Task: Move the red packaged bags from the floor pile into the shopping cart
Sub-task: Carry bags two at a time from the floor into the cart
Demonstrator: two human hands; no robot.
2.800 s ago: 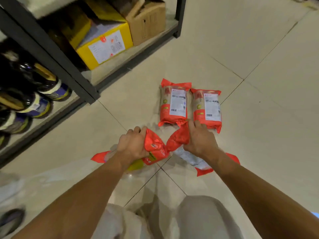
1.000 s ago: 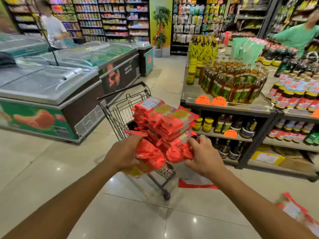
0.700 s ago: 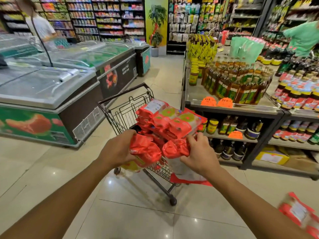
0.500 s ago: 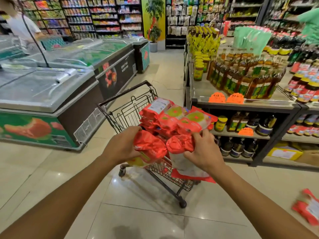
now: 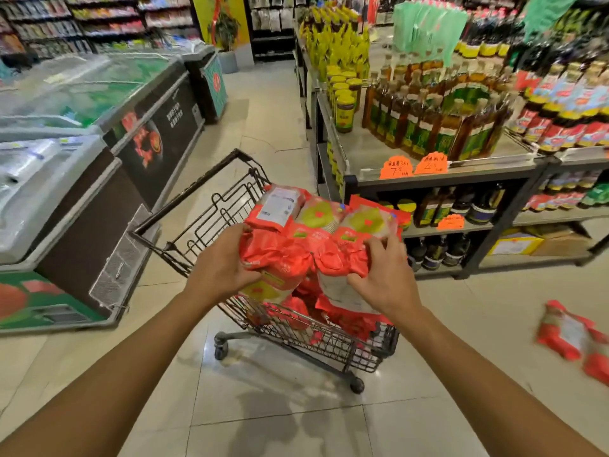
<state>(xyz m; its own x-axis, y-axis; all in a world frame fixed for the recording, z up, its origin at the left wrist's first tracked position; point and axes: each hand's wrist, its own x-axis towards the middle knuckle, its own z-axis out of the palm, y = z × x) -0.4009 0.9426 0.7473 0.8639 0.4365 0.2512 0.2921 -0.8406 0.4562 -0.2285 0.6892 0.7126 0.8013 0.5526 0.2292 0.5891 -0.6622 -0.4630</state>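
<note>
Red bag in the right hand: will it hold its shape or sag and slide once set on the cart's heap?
Likely floppy: the red bag crumples where the right hand bunches its top, its body hanging below. Glossy film, so it may slide off the heap piled above the cart rim.

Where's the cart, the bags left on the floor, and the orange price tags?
shopping cart [image 5: 329,339], head view, wire side wall.
floor bags [image 5: 565,336], head view, middle of the nearest pack.
orange price tag [image 5: 395,167], head view, middle of the left tag.
</note>
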